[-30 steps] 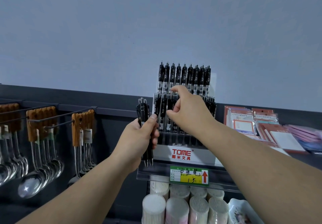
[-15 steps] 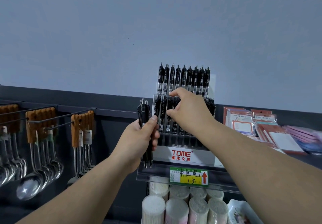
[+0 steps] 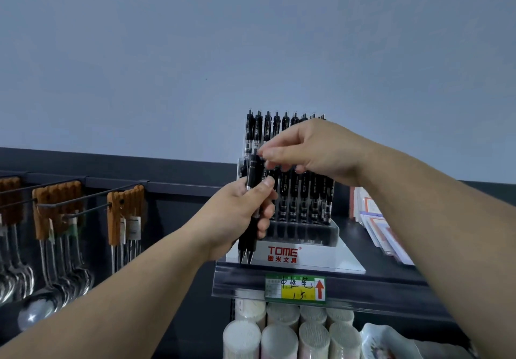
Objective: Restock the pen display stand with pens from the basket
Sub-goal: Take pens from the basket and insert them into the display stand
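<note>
Left hand [image 3: 240,213]: wrapped round a bundle of black pens [image 3: 251,188], thumb clamped across the front. Pen tips point down to 6 o'clock, clicker ends up at 12.

Right hand [image 3: 315,149]: at 1 o'clock from the left one, in front of the stand's pens. Fingers are curled and the fingertips [image 3: 268,156] are bunched right at the top end of the bundle, touching it. That bit's blurry, so I honestly can't tell if I've got a pen pinched.

Pen display stand [image 3: 290,252]: white base with red TOME lettering, sitting on the dark shelf [image 3: 391,277], just at 3 o'clock of my left hand. The bundle's tips hang in front of its left corner.

Back row [image 3: 268,127]: black pens upright, poking out at 12 o'clock above my right hand. The row's right end is hidden behind that hand.

Front row [image 3: 304,191]: more black pens upright, at 6 o'clock under my right hand.

Price tag [image 3: 296,289]: yellow and green, red arrow pointing up, on the shelf's front edge at 6 o'clock of the stand.

Spoons [image 3: 55,205]: wooden handles, hanging off hooks at 9 o'clock of the stand.

Round tubs [image 3: 279,339]: white, under the shelf at 6 o'clock.

Flat packets [image 3: 374,213]: leaning at 3 o'clock of the stand, partly behind my right forearm.
</note>
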